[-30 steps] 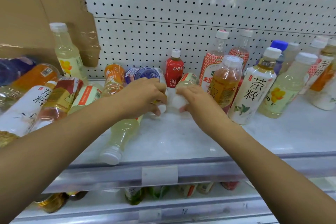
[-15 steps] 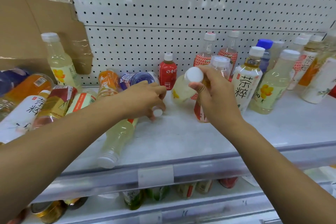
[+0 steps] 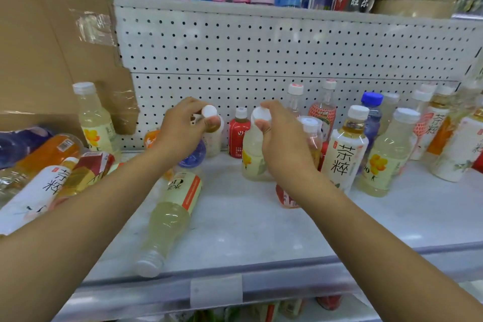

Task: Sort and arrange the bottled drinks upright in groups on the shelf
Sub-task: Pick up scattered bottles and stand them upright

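Observation:
My right hand (image 3: 283, 144) grips a pale yellow bottle with a flower label (image 3: 252, 154), holding it upright on the white shelf (image 3: 261, 227) near the middle. My left hand (image 3: 183, 131) grips a white-capped bottle (image 3: 214, 133) by its neck, upright, just left of a small red bottle (image 3: 238, 136). A pale yellow bottle with an orange-striped label (image 3: 170, 214) lies on its side toward the front edge. Several bottles lie in a heap at the left (image 3: 47, 180). Upright bottles stand at the right, among them a white tea bottle (image 3: 346, 154) and a flower-label bottle (image 3: 386, 162).
A pegboard back wall (image 3: 261, 55) closes the shelf behind. Cardboard (image 3: 52, 60) stands at the left. One flower-label bottle (image 3: 95, 123) stands upright by the cardboard. The shelf's front rail (image 3: 217, 293) carries a price tag holder. More bottles show on the shelf below.
Both hands have lifted their bottles from lying to upright. The right hand's yellow bottle now stands on the shelf; the left hand's bottle has been raised beside the red bottle.

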Demonstrator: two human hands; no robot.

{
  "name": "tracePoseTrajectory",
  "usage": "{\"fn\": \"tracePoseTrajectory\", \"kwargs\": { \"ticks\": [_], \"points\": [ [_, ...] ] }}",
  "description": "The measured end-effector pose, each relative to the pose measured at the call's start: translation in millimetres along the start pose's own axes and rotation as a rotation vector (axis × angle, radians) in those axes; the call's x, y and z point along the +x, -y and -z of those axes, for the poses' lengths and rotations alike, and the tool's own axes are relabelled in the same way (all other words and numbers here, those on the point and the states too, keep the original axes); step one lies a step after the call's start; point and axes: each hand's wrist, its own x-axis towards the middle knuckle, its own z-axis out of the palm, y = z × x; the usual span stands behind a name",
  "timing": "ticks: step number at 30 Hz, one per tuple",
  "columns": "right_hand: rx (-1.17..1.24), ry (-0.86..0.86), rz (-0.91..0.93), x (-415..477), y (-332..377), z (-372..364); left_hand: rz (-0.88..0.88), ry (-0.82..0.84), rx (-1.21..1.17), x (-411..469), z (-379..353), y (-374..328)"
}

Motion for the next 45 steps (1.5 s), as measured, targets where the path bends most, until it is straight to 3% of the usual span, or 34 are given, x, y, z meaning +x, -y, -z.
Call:
{"fn": "tracePoseTrajectory", "kwargs": {
  "ticks": [3, 10, 18, 22, 26, 31, 33, 36, 39, 43, 45],
  "points": [
    [-0.026, 0.001, -0.007, 20.1, 6.1, -10.7, 0.13, -0.067, -0.085, 16.7, 2.0, 3.5],
    [-0.01, -0.035, -0.094, 57.5, 0.3, -30.5, 0.243, -0.112, -0.181, 50.5, 2.2, -2.0],
    [0.07, 0.018, -0.128, 58.5, -10.7, -46.2, 0.279, 0.113, -0.128, 66.4, 0.9, -7.3],
    [0.094, 0.045, -0.076, 48.4, -13.4, -49.6, 0.305, 0.145, -0.158, 61.8, 0.1, -5.1],
    [0.132, 0.011, -0.002, 30.3, -12.5, -43.5, 0.342, 0.084, -0.229, 48.2, 12.6, -4.2],
    [0.169, -0.203, 0.128, -0.2, -8.5, -47.3, 0.369, -0.079, -0.113, 2.6, 41.3, -4.7],
    [0.225, -0.148, 0.154, -2.3, -4.2, -56.0, 0.398, -0.141, -0.102, -19.1, 50.3, -2.0],
    [0.282, 0.085, 0.112, -0.7, 6.6, -73.1, 0.501, -0.188, -0.046, -48.3, 54.9, 4.0],
    [0.2, 0.252, 0.078, 4.2, 16.1, -91.9, 0.56, -0.24, -0.089, -70.7, 54.0, 12.9],
    [0.093, 0.36, 0.045, 12.8, 23.6, -116.9, 0.643, -0.211, -0.129, -82.5, 52.4, 19.3],
    [0.1, 0.329, 0.033, 15.4, 26.0, -124.3, 0.667, -0.188, -0.178, -80.2, 55.7, 22.2]
  ]
}}
